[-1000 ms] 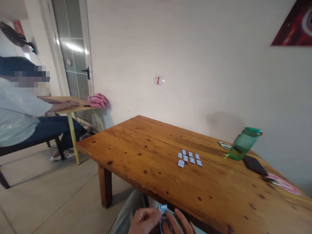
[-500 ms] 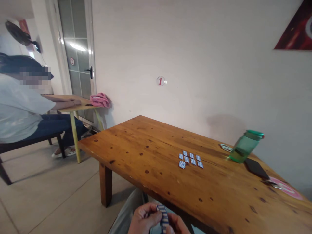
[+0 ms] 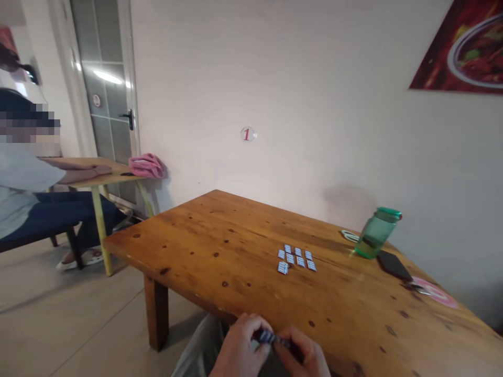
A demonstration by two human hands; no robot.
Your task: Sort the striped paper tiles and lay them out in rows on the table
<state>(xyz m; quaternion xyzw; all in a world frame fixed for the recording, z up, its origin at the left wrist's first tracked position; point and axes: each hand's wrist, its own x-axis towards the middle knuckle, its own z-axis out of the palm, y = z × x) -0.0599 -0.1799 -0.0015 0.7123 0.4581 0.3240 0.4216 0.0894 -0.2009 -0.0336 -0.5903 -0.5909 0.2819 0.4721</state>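
Note:
Between my two hands, just at the table's near edge, is a narrow blue-and-white striped strip. My left hand is closed around one part of it, thumb on the near side. The fingers of my right hand pinch it on the other side, close to the left hand's fingertips. Much of the strip is hidden by my fingers. Several small blue-and-white pieces of similar look lie in a loose cluster on the wooden table, ahead of my hands.
A green bottle stands at the right by a coiled white cable and a dark flat object. Scissors-like metal lies on a pink round sticker. At left a person sits at another table with pink cloth.
Both hands have risen and shifted slightly right, the strip now bunched and more covered by fingers. The view has turned a little to the right. The small pieces lie as before.

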